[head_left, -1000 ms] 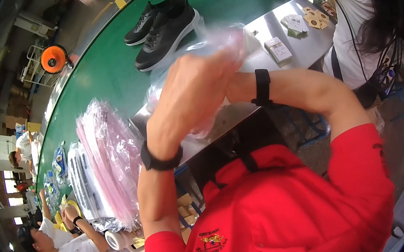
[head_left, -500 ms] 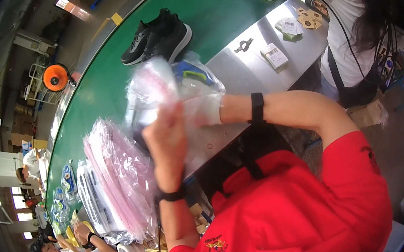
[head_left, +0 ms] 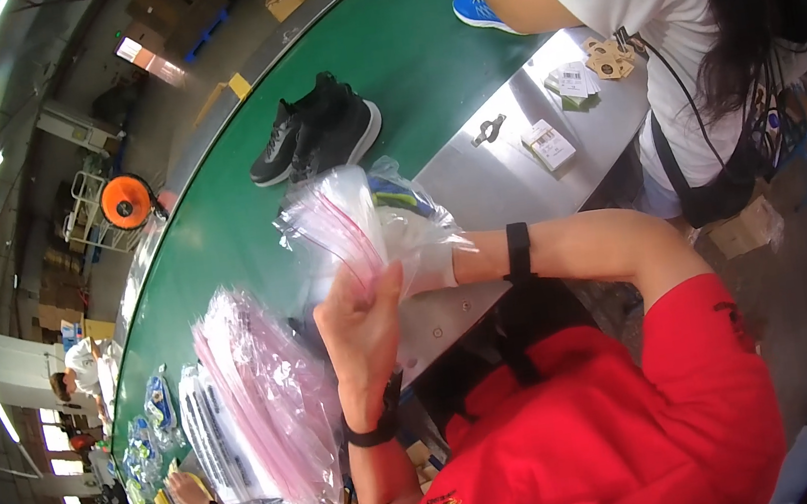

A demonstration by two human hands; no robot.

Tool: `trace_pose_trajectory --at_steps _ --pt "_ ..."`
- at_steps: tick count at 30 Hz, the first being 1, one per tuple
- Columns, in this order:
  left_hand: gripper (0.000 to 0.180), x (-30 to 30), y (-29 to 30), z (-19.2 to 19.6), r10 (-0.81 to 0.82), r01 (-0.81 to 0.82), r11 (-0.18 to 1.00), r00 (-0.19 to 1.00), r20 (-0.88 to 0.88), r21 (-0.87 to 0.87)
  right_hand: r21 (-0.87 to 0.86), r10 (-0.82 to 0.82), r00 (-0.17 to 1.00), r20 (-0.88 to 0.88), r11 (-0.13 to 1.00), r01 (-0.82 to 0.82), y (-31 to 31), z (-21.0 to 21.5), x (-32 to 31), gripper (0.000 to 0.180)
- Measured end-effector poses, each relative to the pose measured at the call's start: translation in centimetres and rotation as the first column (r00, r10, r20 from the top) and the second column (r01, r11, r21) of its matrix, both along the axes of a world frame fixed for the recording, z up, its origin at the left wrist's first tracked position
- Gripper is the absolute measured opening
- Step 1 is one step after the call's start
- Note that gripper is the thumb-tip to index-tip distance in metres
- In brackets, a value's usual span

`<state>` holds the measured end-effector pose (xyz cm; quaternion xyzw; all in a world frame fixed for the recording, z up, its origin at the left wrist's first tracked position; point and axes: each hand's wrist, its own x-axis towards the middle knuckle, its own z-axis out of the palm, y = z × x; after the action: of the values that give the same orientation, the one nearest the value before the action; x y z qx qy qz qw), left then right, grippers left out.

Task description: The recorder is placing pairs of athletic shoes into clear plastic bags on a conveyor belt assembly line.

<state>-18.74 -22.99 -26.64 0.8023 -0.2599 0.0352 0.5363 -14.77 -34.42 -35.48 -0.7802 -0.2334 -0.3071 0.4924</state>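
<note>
A clear plastic bag (head_left: 361, 232) with a pink zip strip is held up over the edge of the steel table (head_left: 487, 191). My left hand (head_left: 360, 323) pinches its lower edge, fingers closed on the film. My right hand (head_left: 428, 261) is wrapped in the bag's right side and shows only as a pale shape through the plastic; it grips the bag there. Something blue and yellow (head_left: 395, 196) shows through the bag's top; I cannot tell whether it is inside or behind. Both wrists wear black bands.
A pair of black shoes (head_left: 318, 131) rides on the green conveyor belt (head_left: 221, 244). A stack of clear pink-striped bags (head_left: 267, 410) lies to my left. Small boxes (head_left: 547, 144) sit on the table. A person in white handles a blue shoe (head_left: 483, 10) at the right.
My hands and the bag have come down from close in front of the camera to over the table edge. The left hand dropped below the bag.
</note>
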Motion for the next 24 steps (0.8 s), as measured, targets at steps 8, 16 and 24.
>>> trace_pose_trajectory --at_steps 8,16,24 --pt "0.016 -1.2 -3.2 -1.5 -0.304 0.282 0.944 0.946 0.111 0.173 -0.188 -0.337 0.916 0.219 0.906 0.379 -4.2 -3.8 0.1 0.031" --pt "0.016 1.9 -6.3 1.9 -0.363 0.356 0.931 0.922 0.135 0.078 -0.595 -0.520 0.854 0.011 0.683 0.424 -15.9 4.1 4.3 0.041" --pt "0.024 2.3 -4.6 -1.1 -0.259 0.258 0.966 0.955 -0.145 -0.026 -0.855 -0.761 0.648 -0.039 0.361 0.373 -21.8 -1.3 16.0 0.026"
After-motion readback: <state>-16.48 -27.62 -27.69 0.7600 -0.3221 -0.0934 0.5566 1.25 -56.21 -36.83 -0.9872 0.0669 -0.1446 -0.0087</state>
